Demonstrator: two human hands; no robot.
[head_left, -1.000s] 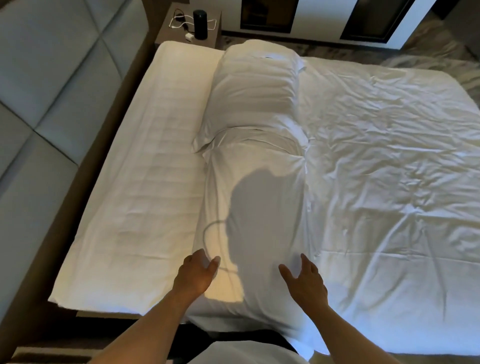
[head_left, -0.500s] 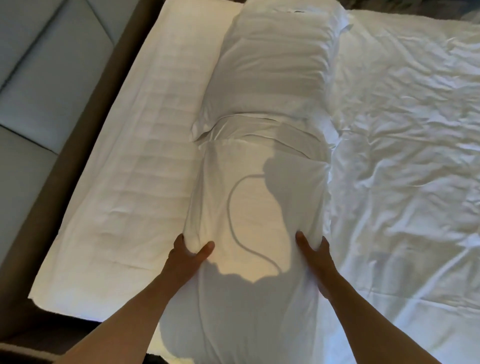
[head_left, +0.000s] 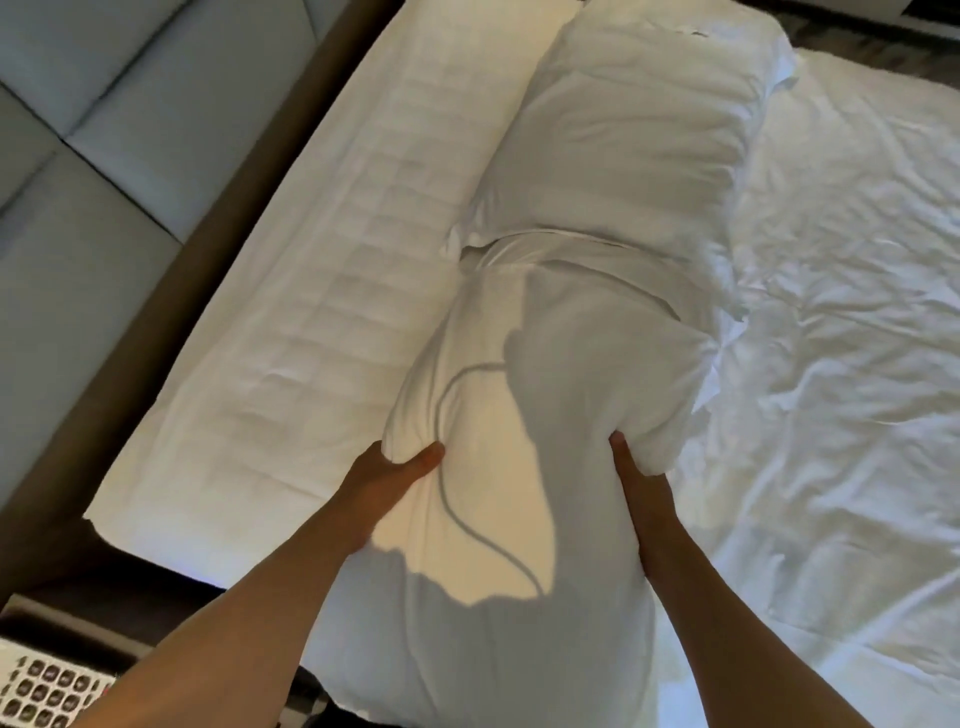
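A white pillow (head_left: 524, 467) lies lengthwise on the bed in front of me, its near end raised off the mattress. My left hand (head_left: 387, 483) grips its left side, thumb on top and fingers tucked underneath. My right hand (head_left: 636, 488) grips its right side the same way, the fabric bulging over the fingers. A second white pillow (head_left: 634, 130) lies end to end beyond it, farther up the bed. Shadows of my head and a cord fall across the near pillow.
The bare white mattress sheet (head_left: 311, 312) stretches to the left, a wrinkled white duvet (head_left: 841, 364) to the right. A grey padded headboard (head_left: 78, 182) with a brown frame runs along the left. A telephone keypad (head_left: 47, 691) shows at the bottom left.
Both hands moved from hovering open over the pillow's near end to gripping its two sides, and the pillow's near end has lifted. My view has come closer and swung to the left.
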